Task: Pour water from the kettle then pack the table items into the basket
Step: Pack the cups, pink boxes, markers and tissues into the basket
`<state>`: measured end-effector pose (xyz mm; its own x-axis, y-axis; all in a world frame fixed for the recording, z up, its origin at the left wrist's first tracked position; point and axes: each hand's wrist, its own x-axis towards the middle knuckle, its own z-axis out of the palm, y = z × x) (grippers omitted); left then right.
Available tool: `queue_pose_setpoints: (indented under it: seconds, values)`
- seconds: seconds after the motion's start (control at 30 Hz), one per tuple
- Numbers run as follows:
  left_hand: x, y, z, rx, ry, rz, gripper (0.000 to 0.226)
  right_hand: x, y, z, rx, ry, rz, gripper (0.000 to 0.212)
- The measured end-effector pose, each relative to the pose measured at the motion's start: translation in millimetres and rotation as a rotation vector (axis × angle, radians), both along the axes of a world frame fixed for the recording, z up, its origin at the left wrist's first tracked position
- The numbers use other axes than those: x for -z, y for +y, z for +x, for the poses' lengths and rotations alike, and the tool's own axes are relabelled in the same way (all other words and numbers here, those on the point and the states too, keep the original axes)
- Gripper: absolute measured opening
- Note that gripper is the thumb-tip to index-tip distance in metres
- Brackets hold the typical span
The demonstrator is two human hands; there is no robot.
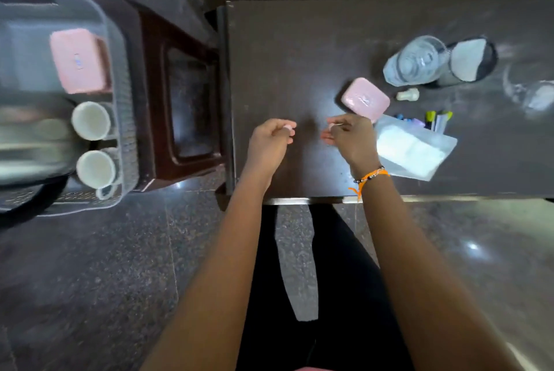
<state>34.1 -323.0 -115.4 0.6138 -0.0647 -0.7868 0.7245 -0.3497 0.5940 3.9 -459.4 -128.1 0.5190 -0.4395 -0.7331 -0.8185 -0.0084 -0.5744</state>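
The grey plastic basket (120,142) stands at the left and holds a pink box (76,60) and two white cups (90,120) (96,169). On the dark table (284,50) lie a pink case (365,100), a small white bottle (407,94), several markers (436,119) and a clear pouch (416,148). The kettle (472,62) stands at the back right, touching a clear glass vessel (415,62). My left hand (268,142) and my right hand (349,138) hover over the table's near left part, fingers curled, with nothing clearly in them.
A dark wooden stool (186,107) stands between the basket and the table. A blurred clear glass (532,95) is at the table's far right. A dark blurred shape fills the left side of the basket. Polished stone floor lies below.
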Motion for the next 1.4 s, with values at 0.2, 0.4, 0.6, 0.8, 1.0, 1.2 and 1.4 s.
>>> queue_pose_setpoints:
  seconds: [0.2, 0.4, 0.6, 0.8, 1.0, 1.2, 1.4]
  values:
    - [17.7, -109.6, -4.5, 0.183, 0.26, -0.055, 0.031, 19.1, -99.9, -38.1, 0.165, 0.042, -0.091, 0.027]
    - [35.9, -179.3, -5.9, 0.093, 0.402, -0.027, 0.036, 37.7, -159.2, -70.5, -0.06, 0.029, -0.406, 0.025]
    - [61.7, -200.2, -10.8, -0.092, 0.407, 0.034, 0.044, 62.2, -191.2, -71.0, -0.567, -0.002, -0.48, 0.048]
    - [77.4, -188.3, -11.9, -0.267, 0.2, 0.21, 0.028, 76.4, -198.6, -57.2, -0.799, 0.061, -0.494, 0.031]
    - [76.7, -158.5, -14.2, -0.2, -0.025, 0.337, 0.021, 78.3, -183.6, -44.2, -0.665, 0.069, -0.311, 0.02]
    - [62.4, -145.0, -8.9, -0.202, -0.138, 0.367, 0.024, 83.0, -148.1, -30.5, -0.623, 0.071, -0.216, 0.026]
    - [55.4, -151.9, -7.7, -0.194, -0.139, 0.339, 0.016, 87.5, -155.3, -30.5, -0.488, 0.003, -0.462, 0.033]
